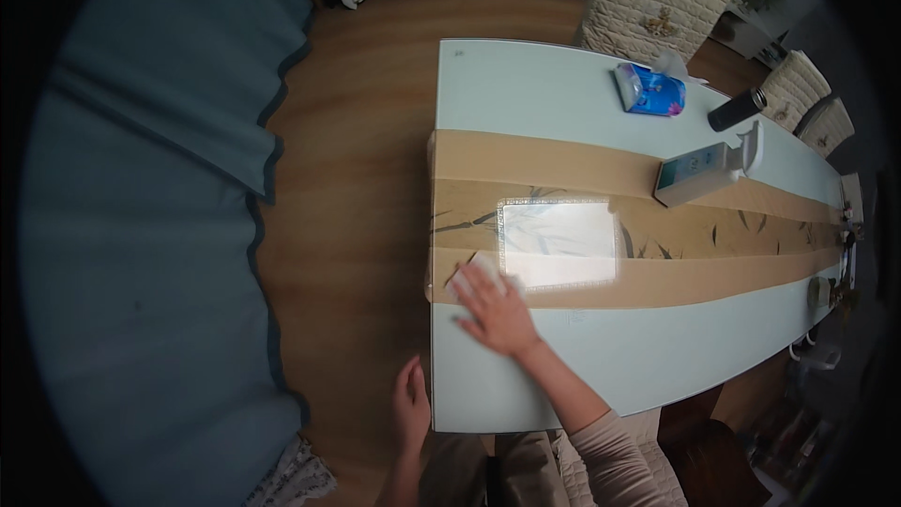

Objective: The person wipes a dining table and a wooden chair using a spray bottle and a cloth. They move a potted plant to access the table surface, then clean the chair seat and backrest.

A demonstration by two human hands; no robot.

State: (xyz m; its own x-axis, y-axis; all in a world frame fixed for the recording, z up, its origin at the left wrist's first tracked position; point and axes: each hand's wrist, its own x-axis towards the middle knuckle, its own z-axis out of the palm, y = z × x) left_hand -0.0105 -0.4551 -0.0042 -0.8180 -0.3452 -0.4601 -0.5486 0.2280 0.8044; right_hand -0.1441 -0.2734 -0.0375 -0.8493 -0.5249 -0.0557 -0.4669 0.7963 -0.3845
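My right hand (498, 313) lies palm down near the left end of a long glass-topped table (563, 359). Under its fingers is a white tissue or cloth (462, 282), pressed flat and mostly covered by the hand. Beneath them runs a tan table runner (486, 155) with a dark painted leaf pattern. Just off the table's left edge hangs my left hand (410, 401), loosely curled, with nothing visible in it. A bright rectangular reflection (559, 243) of a light shows on the glass beyond my right fingers.
A white pump or spray bottle (693, 172), a dark tumbler (735, 110) and a blue tissue pack (651, 90) stand across the table. Quilted covers dress the chairs (654, 0). A blue curtain (162, 246) hangs at left, above the wooden floor (352, 225).
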